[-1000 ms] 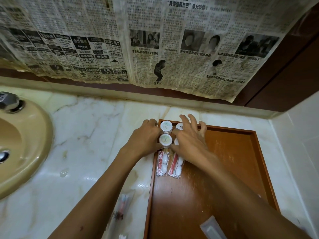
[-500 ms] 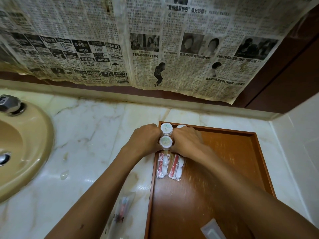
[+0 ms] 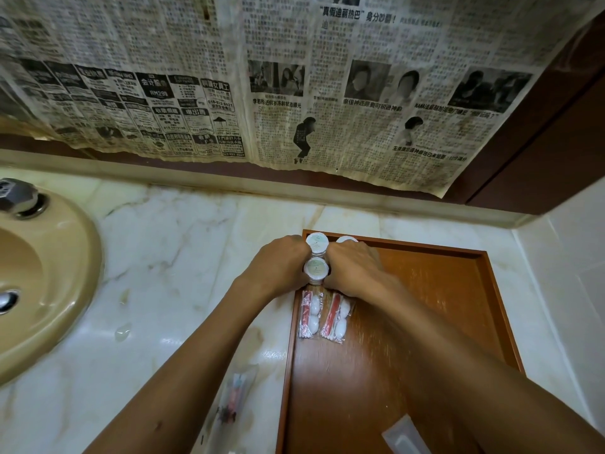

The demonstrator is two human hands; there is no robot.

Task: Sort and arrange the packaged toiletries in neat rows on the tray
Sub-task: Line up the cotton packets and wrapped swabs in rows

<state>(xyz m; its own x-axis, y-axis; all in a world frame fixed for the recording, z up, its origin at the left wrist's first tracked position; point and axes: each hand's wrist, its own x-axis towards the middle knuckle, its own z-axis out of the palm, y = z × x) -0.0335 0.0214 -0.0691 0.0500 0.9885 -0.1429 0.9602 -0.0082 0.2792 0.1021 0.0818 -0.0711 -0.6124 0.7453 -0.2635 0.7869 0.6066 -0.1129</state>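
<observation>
Head view: the left hand [image 3: 278, 263] and right hand [image 3: 353, 267] cupped the round white tubs [image 3: 316, 270] from nine and three o'clock, fingers curled against their sides, likely squeezing the stack into a straight column. The tubs stood at the wooden tray's [image 3: 442, 290] eleven o'clock corner, a third lid [image 3: 345, 239] peeking out behind the right knuckles. Just at six o'clock of them lay two clear sachets [image 3: 324, 317], side by side, parallel, probably a row begun. A flat packet [image 3: 404, 435] waited at the tray's near edge, and another packet [image 3: 234, 399] lay off the tray on the marble worktop [image 3: 163, 257], unsorted. The basin [image 3: 39, 273] sat at nine o'clock.
</observation>
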